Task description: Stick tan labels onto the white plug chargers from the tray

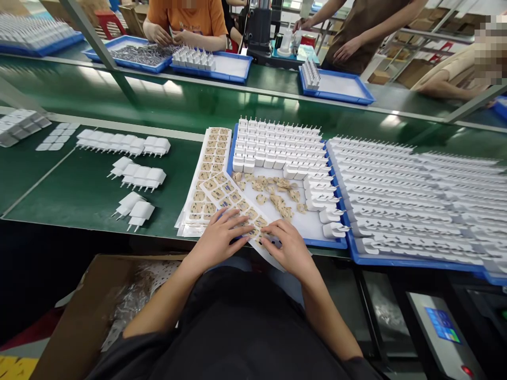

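Note:
A narrow sheet of tan stickers (230, 194) lies slantwise across the front left corner of a blue tray (317, 243), its lower end past the table edge. My left hand (222, 237) rests flat on this sheet with its fingers spread. Across from it, my right hand (289, 248) has bent, parted fingers, their tips at the sheet's right edge; anything tiny between them I cannot make out. Loose tan pieces (279, 203) are scattered on the tray's floor. White plug adapters (277, 140) stand in rows, pins up, at the tray's back and right side.
More sticker sheets (216, 153) are stacked left of the tray. White adapters (137, 177) lie in groups on the green table. Full adapter trays (396, 200) stand at right. A cardboard box (91, 295) sits below. Co-workers are at the far bench (273, 79).

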